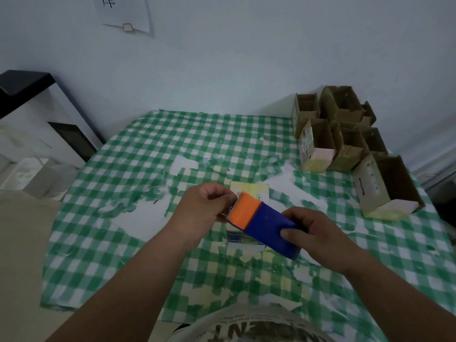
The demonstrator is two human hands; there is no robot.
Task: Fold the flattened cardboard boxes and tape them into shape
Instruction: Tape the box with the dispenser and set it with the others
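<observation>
- Blue-and-orange plastic fills the middle of the view: a tape dispenser (262,224) held up over the worktop (128,174), its serrated cutting edge turned toward the left hand (204,206).
- The right hand (318,238) grasps the blue body of the dispenser, thumb pressed on its near face; the left hand is curled at the orange end, fingertips pinching at the toothed edge — apparently drawing out the tape end, though the tape itself is too thin to make out.
- Directly beneath the hands lies the box in hand (246,218), pale yellow and white card with blue print, resting on the worktop near its middle and largely hidden by the dispenser.
- Judged from this, the step under way is taping: the box looks folded and waits for its seam to be closed. The next move calls for a free length of tape, laid straight along the flaps and cut cleanly against the teeth.
- At the far right corner of the worktop stands a cluster of finished boxes (343,134), open tops showing brown interiors; one more box (387,186) sits apart by the right edge.
- The green checked cloth (111,243) is torn and patchy around the middle — loose scraps there could catch the sticky tape.
- A paper sheet (125,13) hangs on the wall behind.
</observation>
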